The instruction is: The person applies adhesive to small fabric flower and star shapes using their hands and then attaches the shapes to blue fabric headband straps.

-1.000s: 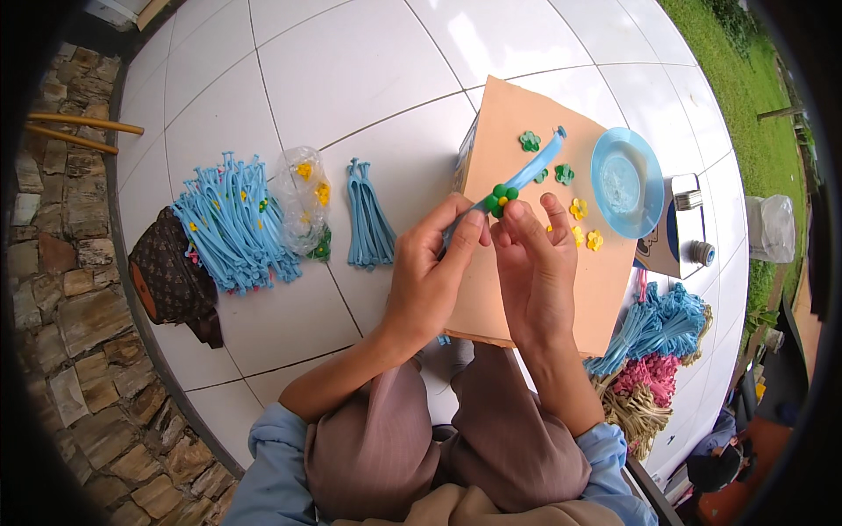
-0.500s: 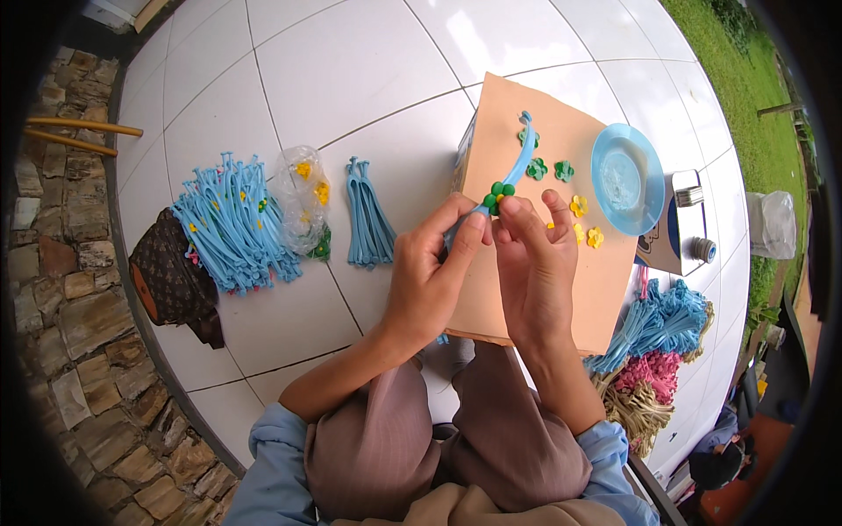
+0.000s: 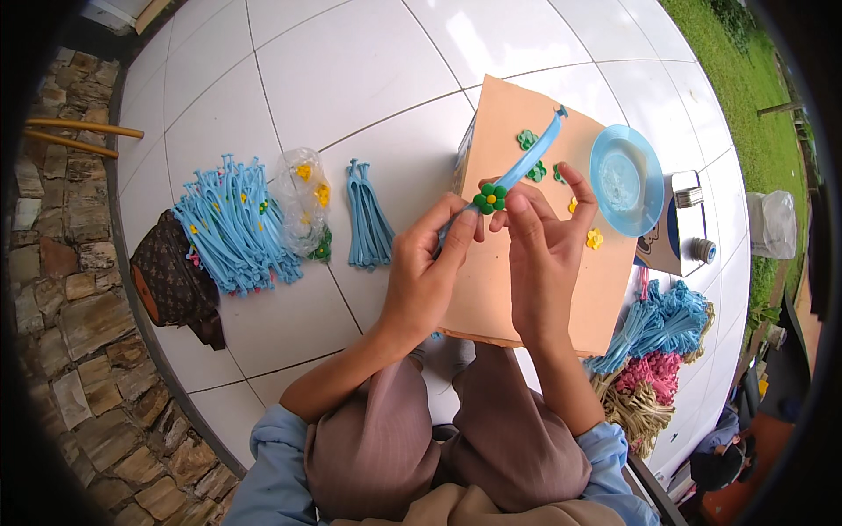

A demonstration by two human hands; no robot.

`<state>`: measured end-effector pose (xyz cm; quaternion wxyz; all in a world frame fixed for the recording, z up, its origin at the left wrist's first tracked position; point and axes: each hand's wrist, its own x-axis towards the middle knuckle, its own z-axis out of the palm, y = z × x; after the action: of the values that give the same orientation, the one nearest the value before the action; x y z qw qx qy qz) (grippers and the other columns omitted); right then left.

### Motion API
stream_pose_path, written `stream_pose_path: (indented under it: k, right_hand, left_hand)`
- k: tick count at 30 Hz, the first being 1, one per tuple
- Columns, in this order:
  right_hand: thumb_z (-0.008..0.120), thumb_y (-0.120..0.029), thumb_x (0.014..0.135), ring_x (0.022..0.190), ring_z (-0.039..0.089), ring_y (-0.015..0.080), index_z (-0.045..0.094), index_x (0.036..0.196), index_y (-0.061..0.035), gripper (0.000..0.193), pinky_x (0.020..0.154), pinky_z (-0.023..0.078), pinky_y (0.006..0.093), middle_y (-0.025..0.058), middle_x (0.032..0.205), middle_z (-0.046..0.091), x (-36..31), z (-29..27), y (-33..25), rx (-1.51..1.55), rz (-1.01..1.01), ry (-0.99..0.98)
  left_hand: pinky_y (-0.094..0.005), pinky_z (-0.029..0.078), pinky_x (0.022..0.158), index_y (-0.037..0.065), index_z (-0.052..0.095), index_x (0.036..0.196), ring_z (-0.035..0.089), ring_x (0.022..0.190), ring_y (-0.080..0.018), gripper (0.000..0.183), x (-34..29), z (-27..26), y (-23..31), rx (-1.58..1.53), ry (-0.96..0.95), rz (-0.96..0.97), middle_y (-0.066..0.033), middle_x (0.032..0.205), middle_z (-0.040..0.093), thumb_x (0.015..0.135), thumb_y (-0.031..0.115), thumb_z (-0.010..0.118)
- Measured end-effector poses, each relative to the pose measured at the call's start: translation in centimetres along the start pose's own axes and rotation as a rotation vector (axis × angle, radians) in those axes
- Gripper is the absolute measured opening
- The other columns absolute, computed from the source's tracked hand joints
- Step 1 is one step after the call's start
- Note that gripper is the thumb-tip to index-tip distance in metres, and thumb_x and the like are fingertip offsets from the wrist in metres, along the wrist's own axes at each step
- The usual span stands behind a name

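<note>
Both my hands are over the cardboard box, working on a light-blue rubbery strap (image 3: pixel 531 159) that slants up to the far right. A green flower (image 3: pixel 488 199) with a yellow centre sits on the strap. My left hand (image 3: pixel 427 263) pinches the strap just below the flower, between thumb and fingers. My right hand (image 3: pixel 541 254) has its thumb and a finger at the flower's right edge, with the other fingers raised. Loose green flowers (image 3: pixel 527 139) and yellow flowers (image 3: pixel 595 238) lie on the box, partly hidden by my right hand.
The cardboard box (image 3: pixel 478 298) stands before my knees, with a blue plate (image 3: pixel 655 180) and a metal can (image 3: pixel 682 223) right of it. Bundled straps (image 3: pixel 675 311) lie at right. Leftward are blue straps (image 3: pixel 232 228), a plastic bag (image 3: pixel 301 206) and a brown patterned bag (image 3: pixel 175 272).
The flower has turned to face up and shifted slightly left. The strap's far end has swung right, and my right hand's fingers have spread and moved a little right.
</note>
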<state>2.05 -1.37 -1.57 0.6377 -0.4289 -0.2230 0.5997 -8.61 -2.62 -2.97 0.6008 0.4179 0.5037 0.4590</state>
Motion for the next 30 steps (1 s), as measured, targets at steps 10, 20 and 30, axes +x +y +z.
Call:
stream_pose_path:
  k: [10,20,30]
  right_hand:
    - [0.059,0.005,0.082,0.063,0.052,0.0091,0.016,0.129,-0.0086,0.065,0.057,0.042,0.0196,0.006,0.069,0.054,0.6,0.3,0.9,-0.348,-0.276,-0.119]
    - [0.06,-0.001,0.083,0.056,0.045,0.0065,0.025,0.118,-0.0072,0.05,0.051,0.036,0.0162,0.0026,0.062,0.048,-1.7,5.2,-2.3,-0.291,-0.282,-0.168]
    - [0.039,-0.013,0.093,0.115,0.049,0.0297,0.016,0.132,-0.0067,0.045,0.1,0.034,0.0388,0.0242,0.122,0.051,-2.1,8.1,-10.6,-0.317,-0.194,-0.673]
  left_hand:
    - [-0.0235,0.027,0.045,0.001,0.053,0.082,0.035,0.052,-0.0034,0.019,-0.6,-0.1,-0.2,0.159,-0.003,0.039,-0.0002,0.06,0.045,0.092,0.017,0.049]
    - [-0.0231,0.041,0.055,-0.001,0.051,0.106,0.05,0.058,-0.0078,0.02,-4.1,-2.6,3.6,0.09,-0.057,0.165,-0.0032,0.069,0.057,0.095,0.011,0.041]
    - [-0.0323,0.05,0.087,0.005,0.048,0.102,0.056,0.085,-0.0131,0.017,-7.2,-5.3,17.9,-0.266,0.017,0.433,-0.0093,0.096,0.056,0.092,0.019,0.052]
